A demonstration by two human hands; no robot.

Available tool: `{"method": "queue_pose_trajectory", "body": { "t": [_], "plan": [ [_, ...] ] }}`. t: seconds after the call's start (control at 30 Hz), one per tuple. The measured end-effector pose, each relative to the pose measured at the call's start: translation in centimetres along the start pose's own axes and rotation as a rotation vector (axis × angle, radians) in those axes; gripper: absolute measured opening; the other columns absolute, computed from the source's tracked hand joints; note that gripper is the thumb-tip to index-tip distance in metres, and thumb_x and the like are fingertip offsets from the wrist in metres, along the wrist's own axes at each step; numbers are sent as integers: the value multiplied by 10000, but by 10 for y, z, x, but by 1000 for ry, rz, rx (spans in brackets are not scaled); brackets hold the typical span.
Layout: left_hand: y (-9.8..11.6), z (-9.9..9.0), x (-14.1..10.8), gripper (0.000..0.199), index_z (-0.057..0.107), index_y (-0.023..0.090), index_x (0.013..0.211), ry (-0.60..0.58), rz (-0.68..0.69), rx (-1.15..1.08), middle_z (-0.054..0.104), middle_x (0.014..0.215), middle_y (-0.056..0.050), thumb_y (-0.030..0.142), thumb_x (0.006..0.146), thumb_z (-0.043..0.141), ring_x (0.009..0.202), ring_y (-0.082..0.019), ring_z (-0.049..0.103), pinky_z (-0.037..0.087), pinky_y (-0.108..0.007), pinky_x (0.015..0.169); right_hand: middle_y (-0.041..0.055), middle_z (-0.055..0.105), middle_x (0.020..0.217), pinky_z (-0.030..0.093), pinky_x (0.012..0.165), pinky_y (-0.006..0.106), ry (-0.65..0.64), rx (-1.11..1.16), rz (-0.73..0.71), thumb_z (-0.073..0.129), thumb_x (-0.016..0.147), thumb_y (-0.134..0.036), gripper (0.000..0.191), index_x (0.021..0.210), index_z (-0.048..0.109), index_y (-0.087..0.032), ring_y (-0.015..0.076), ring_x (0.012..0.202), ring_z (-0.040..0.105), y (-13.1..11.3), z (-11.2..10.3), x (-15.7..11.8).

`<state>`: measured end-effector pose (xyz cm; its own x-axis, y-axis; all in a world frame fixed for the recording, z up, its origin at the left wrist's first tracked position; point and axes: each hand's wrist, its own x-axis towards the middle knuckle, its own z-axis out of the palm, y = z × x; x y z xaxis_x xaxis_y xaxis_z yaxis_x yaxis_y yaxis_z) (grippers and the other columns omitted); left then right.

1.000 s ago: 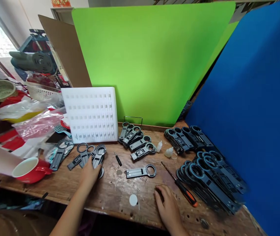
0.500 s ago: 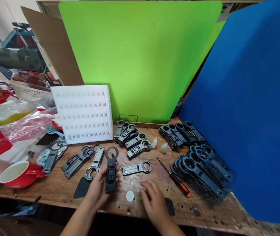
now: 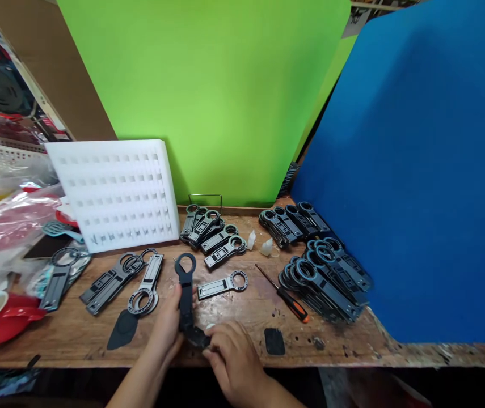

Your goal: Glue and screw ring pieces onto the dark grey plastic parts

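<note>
My left hand (image 3: 167, 320) is closed round a black ring-ended part (image 3: 186, 294), whose ring points away from me. A short flap is folded out at the part's near end. The fingers of my right hand (image 3: 233, 354) pinch the tip of that flap. Just beyond my hands lies a single grey ring-ended part (image 3: 214, 288). A white disc (image 3: 210, 326) is mostly hidden behind my right fingers. Left of my left hand, more grey parts (image 3: 151, 280) rest on the wooden table (image 3: 242, 328).
Piles of ring-ended parts (image 3: 331, 283) lie at the right and back. An orange-black screwdriver (image 3: 291, 303), two small white bottles (image 3: 266, 247) and a black pad (image 3: 274, 341) are nearer the middle. A white slotted foam block (image 3: 117, 198) and red cup (image 3: 8, 317) stand left.
My right hand has moved left and taken hold of the flap, which now stands out from the held part. The view has shifted right, uncovering the black pad.
</note>
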<state>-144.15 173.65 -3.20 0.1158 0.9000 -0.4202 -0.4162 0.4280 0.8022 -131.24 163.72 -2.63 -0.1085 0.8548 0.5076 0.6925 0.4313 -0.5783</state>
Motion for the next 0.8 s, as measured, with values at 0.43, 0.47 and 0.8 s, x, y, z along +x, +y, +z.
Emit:
{"method": "queue_pose_trajectory", "body": {
  "t": [0.43, 0.47, 0.8],
  "plan": [
    [-34, -4, -21, 682, 548, 241, 1232, -545, -126, 314, 631, 1199, -89, 379, 604, 774, 1101, -279, 568, 423, -393, 954, 33, 596, 867, 465, 725, 280, 188, 146, 390, 537, 835, -213, 115, 924, 608, -205, 162, 824, 567, 32, -3, 9],
    [-37, -6, -19, 698, 516, 234, 1264, -543, -141, 330, 637, 1185, -109, 379, 625, 756, 1045, -286, 600, 446, -411, 919, 35, 603, 876, 470, 723, 277, 215, 166, 423, 535, 835, -230, 145, 960, 603, -201, 160, 815, 573, 36, -4, 6],
    [-55, -9, 16, 431, 548, 331, 1249, -619, 635, 1297, 607, 1205, -102, 293, 820, 535, 1124, -294, 526, 394, -475, 983, 83, 692, 996, 499, 824, 371, 117, 36, 673, 436, 882, -305, 282, 1042, 635, -186, 226, 927, 642, 97, -14, -23]
  ]
}}
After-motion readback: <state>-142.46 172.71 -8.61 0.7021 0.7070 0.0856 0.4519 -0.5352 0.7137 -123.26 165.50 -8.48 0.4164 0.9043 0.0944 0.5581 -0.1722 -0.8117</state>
